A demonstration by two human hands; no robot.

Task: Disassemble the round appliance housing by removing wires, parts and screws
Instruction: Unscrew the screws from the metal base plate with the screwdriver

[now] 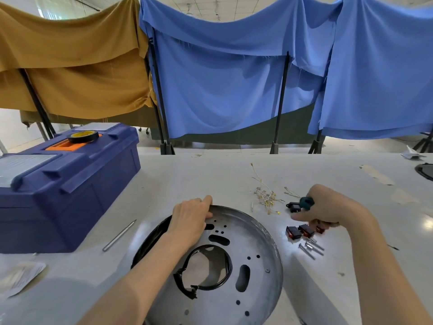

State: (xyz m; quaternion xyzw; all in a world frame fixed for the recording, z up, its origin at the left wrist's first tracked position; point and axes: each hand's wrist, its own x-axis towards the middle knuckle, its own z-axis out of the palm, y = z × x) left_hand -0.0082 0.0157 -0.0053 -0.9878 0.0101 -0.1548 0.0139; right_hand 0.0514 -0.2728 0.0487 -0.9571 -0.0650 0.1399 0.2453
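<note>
**A:** Where is the round housing?

**B:** It lies flat on the tabletop, right in front of the person. It is a shiny grey metal dish with a low rim and many holes, some round and some long.

**A:** What are the hands doing?

**B:** The left hand has its grip curled over the far rim. The right hand is off to the side. Its grip is clenched round a green-handled tool, just above the red and black switches. I cannot see the tool's tip.

**A:** What is left to take out?

**B:** I think a black cable looped round the big middle hole, and 1 small screw near the right rim.

**A:** How do you do it well?

**B:** Hold the rim firm so the smooth dish cannot slide or spin. Set the tool straight down into the screw, push, and turn slowly. The cable looks bendy, so ease it out and mind the thin metal edge.

**A:** And the loose bits?

**B:** Keep them together. The thin silver screws lie beside the switches. The skinny wires with gold ends sit in a heap farther back.
</note>
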